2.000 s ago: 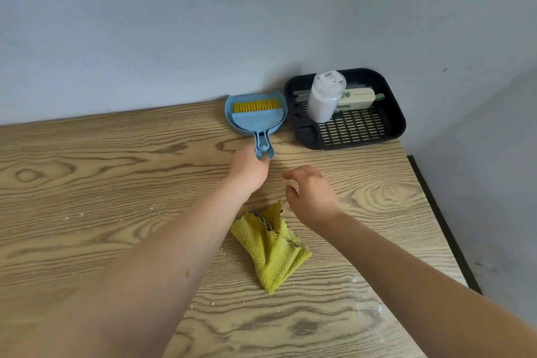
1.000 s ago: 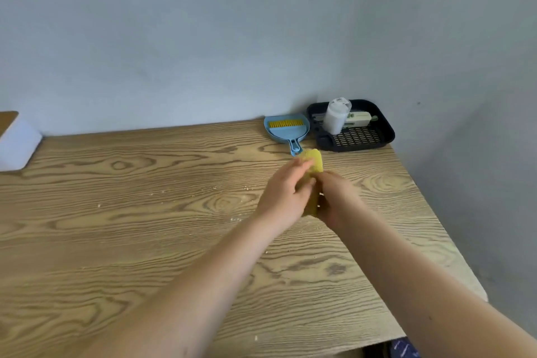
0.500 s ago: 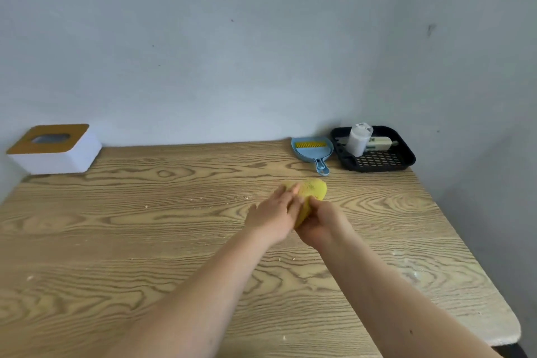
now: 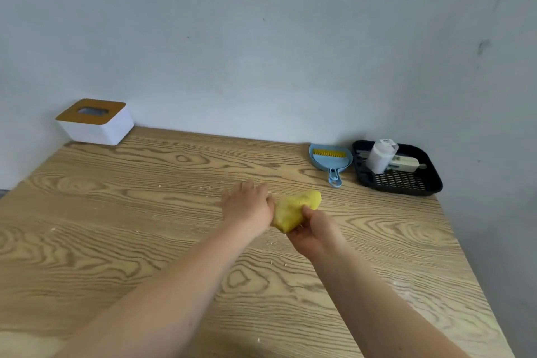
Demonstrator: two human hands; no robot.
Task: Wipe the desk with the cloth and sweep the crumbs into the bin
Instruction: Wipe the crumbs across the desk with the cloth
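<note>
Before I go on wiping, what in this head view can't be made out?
- Bin: none in the head view; beyond the frame edges.
- Left hand fingers: motion-blurred, so any contact with the yellow cloth is unclear.
- Right hand palm side: hidden by the cloth it grips.
- White bottle label in the black tray: too small to read.
- Crumbs: tiny specks.
</note>
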